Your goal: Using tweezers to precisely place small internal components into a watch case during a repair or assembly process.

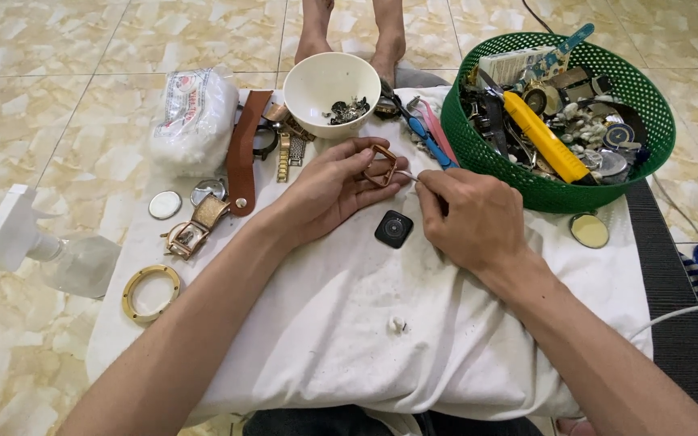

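The left hand (329,190) holds a small square gold watch case (381,165) in its closed fingers, just above the white cloth (365,339) on the tabletop. The right hand (470,218) has its fingers pinched shut on a thin white stick (408,175) that touches the case. One black square watch part (394,229) lies on the cloth, just below and between the two hands. One white bowl (331,83) with small dark bits sits behind the hands. One green basket (559,121), full of watch parts and a yellow tool, stands close by on the right. To the left lie one brown strap (244,149), one gold ring (151,292), one bag of cotton (194,121) and one clear spray bottle (50,250). Nothing blocks the hands.
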